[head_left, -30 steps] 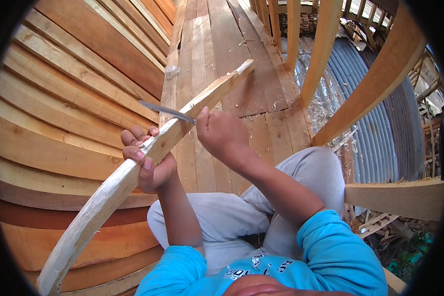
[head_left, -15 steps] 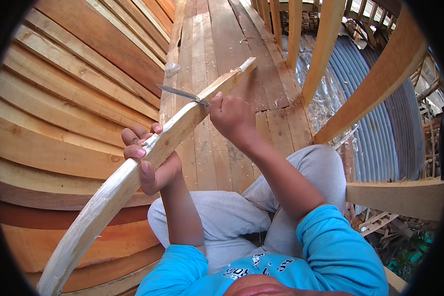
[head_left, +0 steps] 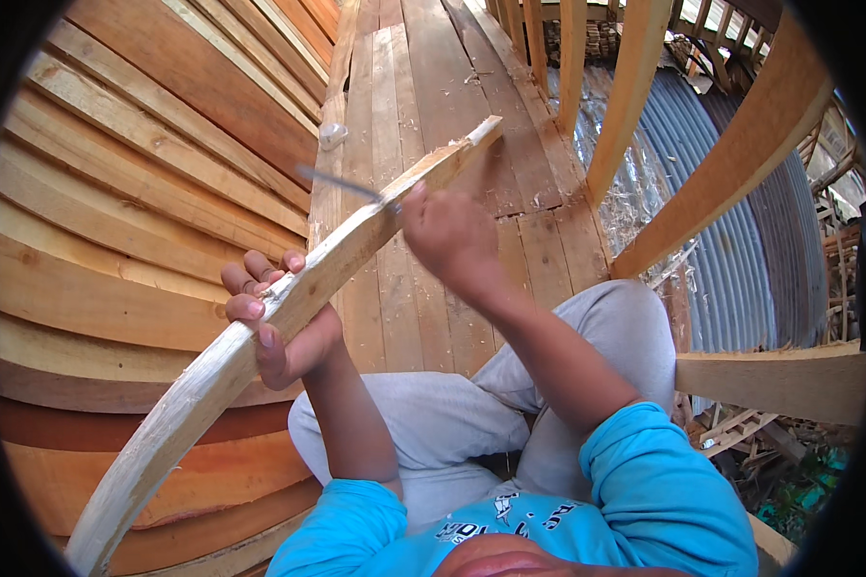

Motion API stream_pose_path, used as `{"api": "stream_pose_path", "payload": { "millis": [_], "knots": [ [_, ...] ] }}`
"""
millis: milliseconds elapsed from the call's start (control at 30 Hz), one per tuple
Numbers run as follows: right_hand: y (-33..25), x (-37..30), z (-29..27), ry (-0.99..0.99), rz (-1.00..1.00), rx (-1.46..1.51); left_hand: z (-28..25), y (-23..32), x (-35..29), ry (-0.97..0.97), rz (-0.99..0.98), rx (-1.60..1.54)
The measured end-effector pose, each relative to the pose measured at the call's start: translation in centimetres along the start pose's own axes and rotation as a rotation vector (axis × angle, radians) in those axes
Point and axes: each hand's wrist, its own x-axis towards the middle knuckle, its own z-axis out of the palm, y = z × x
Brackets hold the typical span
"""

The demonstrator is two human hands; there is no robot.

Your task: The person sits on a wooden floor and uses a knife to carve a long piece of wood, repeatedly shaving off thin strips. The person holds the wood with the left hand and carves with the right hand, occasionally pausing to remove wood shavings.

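A long pale wooden plank slants from the lower left up to the top middle, over my crossed legs and the floor. My left hand wraps round its middle from below, thumb on the near side and fingers over the far edge. Farther up, my right hand is closed round the handle of a knife, the handle mostly hidden in the fist. The knife's blade lies across the plank's upper edge, its tip pointing left and smeared by motion. The plank's top edge looks freshly cut and rough.
Stacked boards form a wall on the left. Wood shavings lie on the plank floor, with a small clear plastic object beside the boards. Wooden posts stand on the right, with corrugated metal sheets beyond.
My right hand and the knife have moved slightly down and left along the plank. My left hand has shifted a little down and left too, still round the plank.
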Motion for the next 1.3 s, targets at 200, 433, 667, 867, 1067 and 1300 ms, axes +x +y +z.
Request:
{"api": "stream_pose_path", "payload": {
  "millis": [200,433,667,867,1067,1300],
  "knots": [
    [-2.3,-1.9,-0.8,-0.083,0.033,-0.025,-0.6,0.1,0.1,0.036,0.015,0.023],
    [-0.2,0.0,-0.4,0.065,0.062,0.015,-0.4,0.2,0.3,-0.007,0.013,0.006],
    [2.6,1.9,-0.8,0.099,0.032,0.041,1.4,0.5,0.1,0.005,0.002,-0.016],
    [-1.4,-0.7,-0.8,-0.014,0.043,-0.027,-0.1,1.2,0.3,0.069,-0.018,0.011],
    [-1.4,-1.1,-0.2,0.003,0.073,0.021,-0.5,1.3,0.5,0.090,-0.019,0.007],
    [2.2,1.0,1.4,0.242,0.166,0.017,0.4,0.2,0.2,-0.004,-0.001,-0.002]
  ]
}}
